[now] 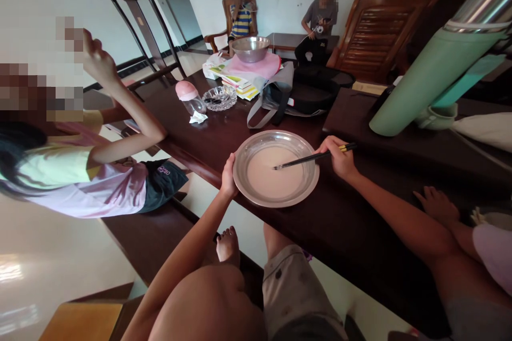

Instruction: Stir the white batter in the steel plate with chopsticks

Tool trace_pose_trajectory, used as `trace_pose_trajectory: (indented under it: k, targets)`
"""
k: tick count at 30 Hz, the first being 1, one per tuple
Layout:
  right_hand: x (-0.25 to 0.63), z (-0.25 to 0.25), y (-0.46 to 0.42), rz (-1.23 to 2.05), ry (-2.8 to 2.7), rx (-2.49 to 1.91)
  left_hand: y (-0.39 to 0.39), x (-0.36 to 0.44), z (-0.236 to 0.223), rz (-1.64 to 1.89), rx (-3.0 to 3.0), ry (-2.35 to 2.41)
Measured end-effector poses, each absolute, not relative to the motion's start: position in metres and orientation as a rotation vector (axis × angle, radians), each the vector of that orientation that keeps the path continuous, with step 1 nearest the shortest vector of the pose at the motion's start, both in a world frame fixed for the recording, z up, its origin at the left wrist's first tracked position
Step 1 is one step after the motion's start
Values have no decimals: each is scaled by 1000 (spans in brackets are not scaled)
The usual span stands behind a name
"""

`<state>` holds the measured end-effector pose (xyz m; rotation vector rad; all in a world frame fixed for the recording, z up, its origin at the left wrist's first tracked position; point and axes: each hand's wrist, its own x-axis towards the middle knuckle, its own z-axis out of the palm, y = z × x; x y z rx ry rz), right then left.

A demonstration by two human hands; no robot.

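Observation:
A wide metal bowl with pale, creamy liquid in it sits at the near edge of the dark table. My left hand grips the bowl's left rim. In my right hand is a pair of black chopsticks with gold bands near the top. They slant down to the left, their tips in the liquid near the middle of the bowl. My right fingers are closed round them, just beyond the bowl's right rim.
Behind the bowl are a grey bag, a glass ashtray, a pink-capped bottle and another metal bowl. A green thermos stands at right. One person sits at left, two further back; another person's hand rests at right.

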<state>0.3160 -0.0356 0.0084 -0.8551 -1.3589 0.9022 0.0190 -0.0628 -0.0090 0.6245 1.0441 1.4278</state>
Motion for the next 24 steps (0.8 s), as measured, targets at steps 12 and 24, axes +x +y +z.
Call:
trace_pose_trajectory:
  k: [12, 24]
  targets:
    - [317, 8, -35, 915, -1380, -859, -63, 20, -8, 1403, 623, 1044]
    - [318, 10, -32, 928, -1470, -861, -62, 20, -8, 1433, 616, 1053]
